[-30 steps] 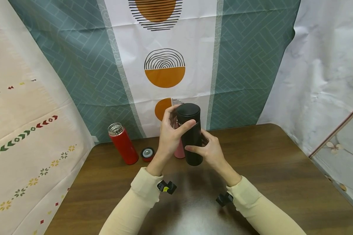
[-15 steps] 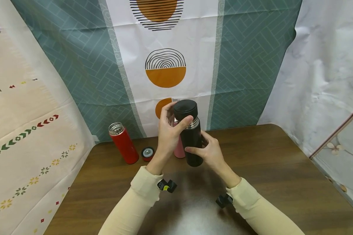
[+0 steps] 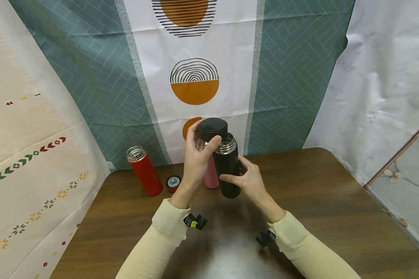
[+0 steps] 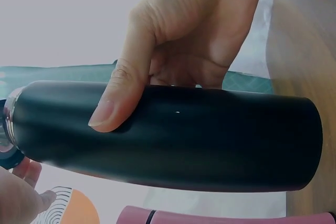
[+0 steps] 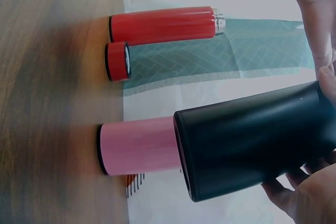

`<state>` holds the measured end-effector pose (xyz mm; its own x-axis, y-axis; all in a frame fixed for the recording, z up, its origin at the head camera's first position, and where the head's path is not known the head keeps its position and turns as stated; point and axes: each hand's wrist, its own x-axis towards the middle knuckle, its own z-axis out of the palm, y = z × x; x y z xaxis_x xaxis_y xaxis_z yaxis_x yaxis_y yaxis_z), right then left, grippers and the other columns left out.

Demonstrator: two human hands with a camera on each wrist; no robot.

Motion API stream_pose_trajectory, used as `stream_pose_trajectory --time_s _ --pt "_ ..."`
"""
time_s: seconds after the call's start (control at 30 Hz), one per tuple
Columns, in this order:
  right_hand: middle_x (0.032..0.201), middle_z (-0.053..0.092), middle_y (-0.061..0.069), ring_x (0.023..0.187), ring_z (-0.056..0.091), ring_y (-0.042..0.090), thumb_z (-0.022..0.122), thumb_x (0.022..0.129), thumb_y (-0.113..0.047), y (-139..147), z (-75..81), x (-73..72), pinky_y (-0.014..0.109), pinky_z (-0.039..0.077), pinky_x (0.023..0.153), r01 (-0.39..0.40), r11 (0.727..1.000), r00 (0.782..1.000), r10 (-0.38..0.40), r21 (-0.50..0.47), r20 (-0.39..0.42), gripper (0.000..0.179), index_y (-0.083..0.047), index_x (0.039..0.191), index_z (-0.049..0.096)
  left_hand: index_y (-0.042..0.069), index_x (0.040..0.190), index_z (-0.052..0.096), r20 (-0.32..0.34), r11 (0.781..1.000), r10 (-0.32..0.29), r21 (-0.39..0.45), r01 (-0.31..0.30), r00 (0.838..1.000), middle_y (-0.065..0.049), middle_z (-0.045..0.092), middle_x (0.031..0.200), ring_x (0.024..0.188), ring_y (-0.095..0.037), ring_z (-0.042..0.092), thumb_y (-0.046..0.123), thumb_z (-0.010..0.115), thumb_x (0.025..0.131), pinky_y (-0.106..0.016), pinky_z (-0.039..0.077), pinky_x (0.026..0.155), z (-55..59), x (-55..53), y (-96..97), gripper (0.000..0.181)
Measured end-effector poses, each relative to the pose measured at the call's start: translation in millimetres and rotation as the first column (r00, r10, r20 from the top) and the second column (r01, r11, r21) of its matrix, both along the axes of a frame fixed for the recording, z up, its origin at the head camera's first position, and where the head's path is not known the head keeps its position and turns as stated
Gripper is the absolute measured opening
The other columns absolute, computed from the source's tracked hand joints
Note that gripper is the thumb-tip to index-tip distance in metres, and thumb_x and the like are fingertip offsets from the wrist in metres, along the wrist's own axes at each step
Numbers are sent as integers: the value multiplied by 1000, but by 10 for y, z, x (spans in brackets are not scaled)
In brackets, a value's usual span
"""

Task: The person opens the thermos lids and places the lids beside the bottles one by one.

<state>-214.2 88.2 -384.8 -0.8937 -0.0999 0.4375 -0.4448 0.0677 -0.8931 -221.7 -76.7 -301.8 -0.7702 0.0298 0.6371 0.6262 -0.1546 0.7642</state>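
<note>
My right hand (image 3: pixel 246 176) grips the black thermos flask (image 3: pixel 227 166) round its lower body, thumb across the front, and holds it up off the table. The flask's steel threaded neck shows, uncovered. My left hand (image 3: pixel 198 155) holds the black lid (image 3: pixel 213 130) between thumb and fingers, just left of and above the neck. In the left wrist view the right thumb lies along the dark flask body (image 4: pixel 210 140), and the lid (image 4: pixel 8 145) sits at the mouth's edge. Behind the flask stands a pink bottle (image 3: pixel 211 174), partly hidden.
A red flask (image 3: pixel 146 172) with an open steel mouth stands on the wooden table (image 3: pixel 300 193) at the back left. Beside it lies its red lid (image 3: pixel 173 183), inner side up. A patterned cloth (image 3: pixel 286 77) hangs behind the table.
The black lid was seated on the flask a second ago. My left hand has lifted it off the neck and moved it left, baring the mouth. My right hand keeps its hold.
</note>
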Motion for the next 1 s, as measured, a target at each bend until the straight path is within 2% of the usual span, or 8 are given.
stream_pose_trajectory --time_s 0.33,0.57,0.7,1.0 --pt "114 74 10 104 70 25 91 77 -13 1 -28 -19 36 58 89 -11 1000 1000 11 -7 5 57 -12 130 69 8 150 44 0 1000 20 -12 -20 1000 -12 56 138 127 -23 57 65 79 83 -40 39 117 -35 -2 -34 95" --pt "114 74 13 103 70 27 90 78 -11 21 -52 -28 36 58 89 -11 1000 1000 11 -3 8 57 -9 131 68 3 153 39 -5 1000 3 -9 -3 1000 -12 55 141 129 -24 56 63 79 84 -41 38 118 -44 -9 -32 100" --pt "115 74 14 103 70 28 90 79 -11 31 -48 -27 37 58 89 -10 1000 1000 10 2 9 57 -8 131 68 7 152 41 3 1000 4 -14 -4 1000 -11 56 141 129 -23 56 64 79 84 -41 38 118 -49 -14 -29 96" --pt "115 74 13 102 70 26 90 79 -12 53 -62 -34 39 58 89 -2 1000 1000 2 5 7 56 -9 131 68 8 151 42 7 1000 2 -14 -2 1000 -11 56 140 129 -23 56 64 79 83 -39 38 118 -54 -16 -20 95"
